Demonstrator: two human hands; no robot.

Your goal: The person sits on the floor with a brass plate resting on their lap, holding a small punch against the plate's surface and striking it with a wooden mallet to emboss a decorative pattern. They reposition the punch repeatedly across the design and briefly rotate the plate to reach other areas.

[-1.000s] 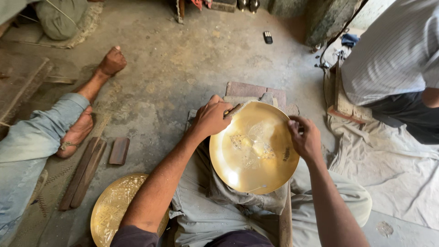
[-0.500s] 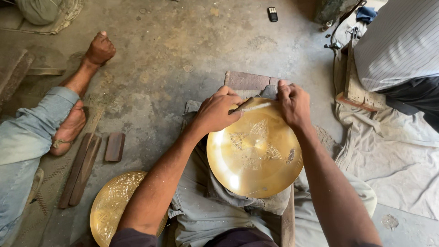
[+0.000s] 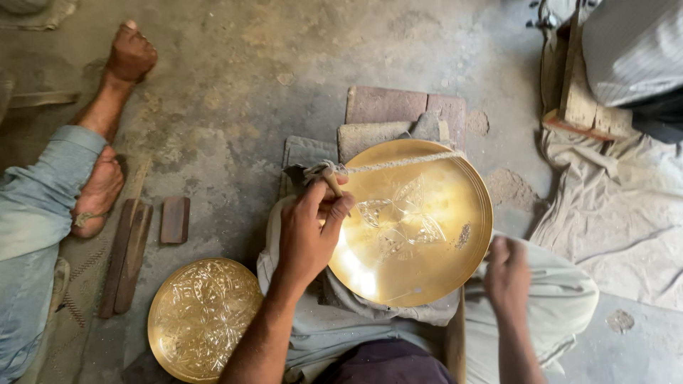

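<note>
Head view: person seated on a grey concrete floor [image 3: 235, 85], looking down.
Work piece: round shallow brass plate with a faint engraved pattern [image 3: 413, 220], resting on grey cloth over the lap, centre of scene.
Left hand [image 3: 309, 231]: closed around a small wooden-handled tool [image 3: 331, 181] at the plate's left rim.
Right hand [image 3: 506, 274]: blurred, just right of the plate's near edge; grip cannot be told.
Cord [image 3: 405, 162]: lies across the plate's far rim.
Near left: second round brass plate, densely engraved [image 3: 203, 320], on the floor.
Far left: another person's bare feet [image 3: 99, 188].
</note>
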